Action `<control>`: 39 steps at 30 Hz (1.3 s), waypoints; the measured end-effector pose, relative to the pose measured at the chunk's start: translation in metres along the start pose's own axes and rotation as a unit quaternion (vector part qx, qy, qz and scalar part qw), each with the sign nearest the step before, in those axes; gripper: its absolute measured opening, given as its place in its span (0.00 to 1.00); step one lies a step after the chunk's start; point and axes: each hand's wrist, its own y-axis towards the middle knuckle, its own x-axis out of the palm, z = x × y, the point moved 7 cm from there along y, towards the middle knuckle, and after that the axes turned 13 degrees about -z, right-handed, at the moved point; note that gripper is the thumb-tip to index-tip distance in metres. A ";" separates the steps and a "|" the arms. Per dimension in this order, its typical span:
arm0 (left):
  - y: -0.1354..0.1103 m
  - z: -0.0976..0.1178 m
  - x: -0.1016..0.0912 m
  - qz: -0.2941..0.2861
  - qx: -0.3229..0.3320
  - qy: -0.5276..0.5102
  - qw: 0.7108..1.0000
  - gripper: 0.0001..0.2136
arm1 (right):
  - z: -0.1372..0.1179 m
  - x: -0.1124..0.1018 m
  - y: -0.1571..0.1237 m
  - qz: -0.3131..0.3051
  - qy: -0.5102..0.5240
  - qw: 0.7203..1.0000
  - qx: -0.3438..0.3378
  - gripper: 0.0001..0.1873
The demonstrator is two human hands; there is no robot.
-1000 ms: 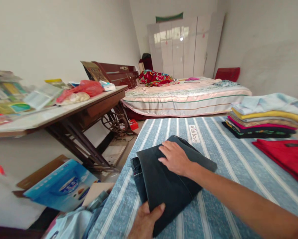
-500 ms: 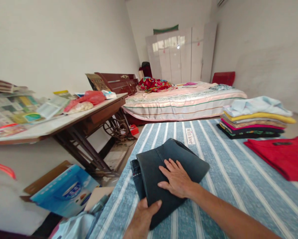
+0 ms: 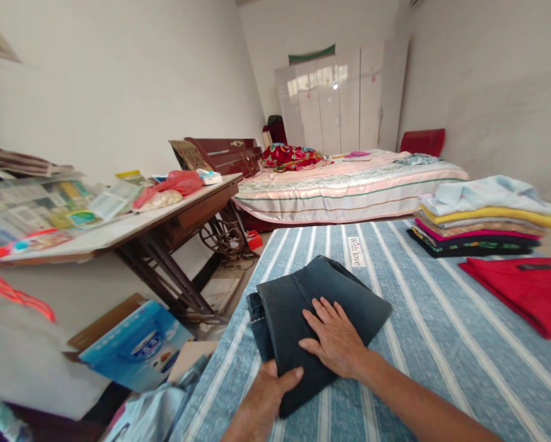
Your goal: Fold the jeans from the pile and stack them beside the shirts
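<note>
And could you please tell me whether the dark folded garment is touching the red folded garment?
Apart: the head view shows blue-and-white striped cloth between the dark garment and the red garment.

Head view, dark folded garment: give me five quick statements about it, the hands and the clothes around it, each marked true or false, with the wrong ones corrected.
1. The right hand lies spread on top of the dark folded garment. True.
2. The left hand is clear of that garment. False: it holds the near-left edge, thumb on top.
3. The red folded garment lies to the right of the dark one. True.
4. The stack of clothes has a black piece on top. False: a pale blue piece is on top.
5. The "With love" label is uncovered. True.
</note>
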 end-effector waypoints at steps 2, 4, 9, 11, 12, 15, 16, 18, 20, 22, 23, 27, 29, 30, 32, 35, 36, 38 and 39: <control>0.000 0.008 -0.009 0.014 -0.014 0.060 0.998 0.22 | 0.000 0.000 0.000 0.003 0.002 1.000 0.001 0.37; -0.004 0.031 -0.030 0.127 -0.003 0.192 0.973 0.22 | 0.000 0.000 0.000 0.009 0.004 1.000 -0.001 0.37; -0.003 0.109 -0.010 0.340 0.187 0.587 0.710 0.20 | -0.001 0.000 0.001 0.022 -0.003 1.000 0.000 0.37; 0.021 0.107 0.011 0.293 0.189 0.686 0.639 0.19 | 0.000 0.002 0.002 0.021 -0.003 1.000 -0.001 0.36; 0.034 0.101 0.015 0.285 0.167 0.718 0.612 0.19 | 0.000 0.003 0.002 0.022 -0.002 1.000 -0.002 0.35; 0.061 0.076 0.006 0.292 0.096 0.758 0.575 0.21 | 0.002 0.005 0.003 0.030 0.001 1.000 -0.004 0.34; 0.066 0.068 0.001 0.292 0.084 0.761 0.574 0.22 | 0.002 0.005 0.004 0.032 0.002 0.999 -0.004 0.33; 0.071 0.057 -0.009 0.293 0.081 0.761 0.573 0.22 | 0.003 0.005 0.004 0.027 0.008 1.000 -0.006 0.31; 0.072 0.052 -0.013 0.297 0.088 0.760 0.572 0.22 | 0.006 0.003 0.005 0.022 0.017 1.000 0.000 0.28; 0.071 0.051 -0.014 0.301 0.091 0.758 0.572 0.22 | 0.011 -0.004 0.005 0.035 0.013 0.999 0.012 0.26; 0.070 0.051 -0.013 0.303 0.092 0.756 0.572 0.22 | 0.014 -0.008 0.005 0.048 0.005 0.999 0.020 0.26; 0.069 0.053 -0.009 0.307 0.095 0.754 0.573 0.23 | 0.034 -0.016 0.005 0.065 -0.040 0.995 0.059 0.32; 0.070 0.053 -0.007 0.308 0.094 0.754 0.572 0.23 | 0.046 -0.016 0.006 0.055 -0.054 0.994 0.074 0.35; 0.070 0.053 -0.007 0.308 0.093 0.754 0.573 0.24 | 0.051 -0.016 0.006 0.050 -0.059 0.994 0.078 0.36; 0.070 0.052 -0.008 0.308 0.092 0.752 0.576 0.24 | 0.059 -0.015 0.006 0.039 -0.065 0.994 0.081 0.38; 0.071 0.051 -0.009 0.308 0.091 0.749 0.580 0.24 | 0.067 -0.011 0.006 0.023 -0.063 0.994 0.085 0.39; 0.072 0.050 -0.009 0.308 0.091 0.748 0.581 0.24 | 0.068 -0.009 0.006 0.021 -0.060 0.994 0.086 0.39; 0.072 0.050 -0.009 0.307 0.090 0.748 0.581 0.24 | 0.068 -0.006 0.007 0.021 -0.053 0.994 0.088 0.39; 0.073 0.050 -0.009 0.306 0.088 0.749 0.581 0.24 | 0.068 -0.006 0.007 0.024 -0.049 0.995 0.088 0.38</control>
